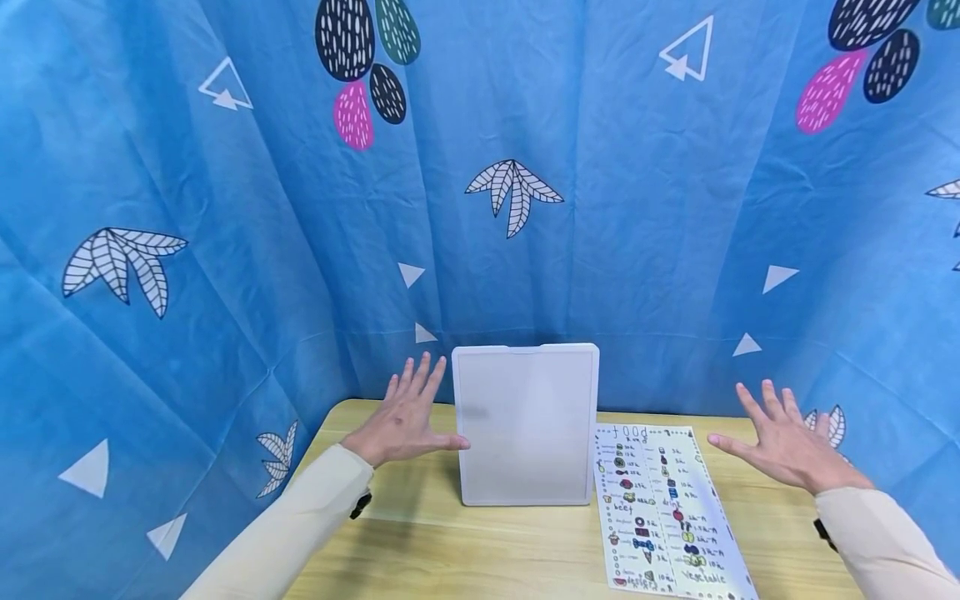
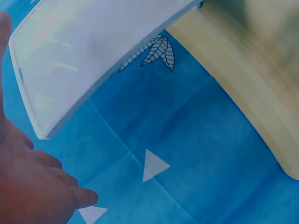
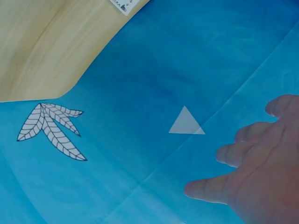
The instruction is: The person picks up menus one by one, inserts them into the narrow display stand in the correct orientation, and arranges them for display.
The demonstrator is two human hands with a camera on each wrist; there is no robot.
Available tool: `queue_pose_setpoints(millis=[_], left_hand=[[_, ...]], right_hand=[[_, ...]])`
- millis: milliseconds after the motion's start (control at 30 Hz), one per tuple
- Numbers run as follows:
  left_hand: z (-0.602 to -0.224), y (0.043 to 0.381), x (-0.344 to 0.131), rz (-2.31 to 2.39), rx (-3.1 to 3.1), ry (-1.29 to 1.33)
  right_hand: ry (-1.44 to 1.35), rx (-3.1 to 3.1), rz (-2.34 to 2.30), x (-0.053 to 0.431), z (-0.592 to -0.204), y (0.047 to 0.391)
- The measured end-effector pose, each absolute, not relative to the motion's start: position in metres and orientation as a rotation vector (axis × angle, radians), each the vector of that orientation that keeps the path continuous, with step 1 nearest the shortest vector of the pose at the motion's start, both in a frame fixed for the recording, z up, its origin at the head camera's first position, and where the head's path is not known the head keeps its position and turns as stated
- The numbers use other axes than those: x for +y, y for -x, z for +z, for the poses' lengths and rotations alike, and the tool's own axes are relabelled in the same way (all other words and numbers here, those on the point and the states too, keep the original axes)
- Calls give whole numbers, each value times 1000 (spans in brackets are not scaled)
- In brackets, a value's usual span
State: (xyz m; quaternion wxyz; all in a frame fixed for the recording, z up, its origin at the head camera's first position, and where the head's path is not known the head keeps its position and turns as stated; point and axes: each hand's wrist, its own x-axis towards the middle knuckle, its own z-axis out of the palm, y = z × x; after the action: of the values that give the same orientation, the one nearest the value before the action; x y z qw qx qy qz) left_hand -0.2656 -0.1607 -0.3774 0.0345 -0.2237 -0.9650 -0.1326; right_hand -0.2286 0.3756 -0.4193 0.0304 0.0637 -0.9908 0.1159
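My left hand is spread with straight fingers, its thumb tip overlapping the left edge of a white board in the head view. That board stands upright on the table, with a pale grey face and a notch in its top edge. Fingers spread, my right hand hovers over the table's right side and holds nothing. Between it and the board lies a white paper sheet headed "food", with small coloured drawings and handwritten prices. In the left wrist view, the hand appears beside the board. The right wrist view shows the hand against blue cloth.
The light wooden table has rounded corners. Blue curtains printed with leaves, triangles and drop shapes hang behind it and along both sides. Dark straps show at both sleeve cuffs.
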Motion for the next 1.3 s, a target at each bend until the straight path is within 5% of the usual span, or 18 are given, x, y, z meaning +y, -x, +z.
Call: queue_pose_setpoints(millis=[1300], left_hand=[[-405,260,-120,-715,-2883,933]], right_hand=[[-226,-2958,529,381,-447,232]])
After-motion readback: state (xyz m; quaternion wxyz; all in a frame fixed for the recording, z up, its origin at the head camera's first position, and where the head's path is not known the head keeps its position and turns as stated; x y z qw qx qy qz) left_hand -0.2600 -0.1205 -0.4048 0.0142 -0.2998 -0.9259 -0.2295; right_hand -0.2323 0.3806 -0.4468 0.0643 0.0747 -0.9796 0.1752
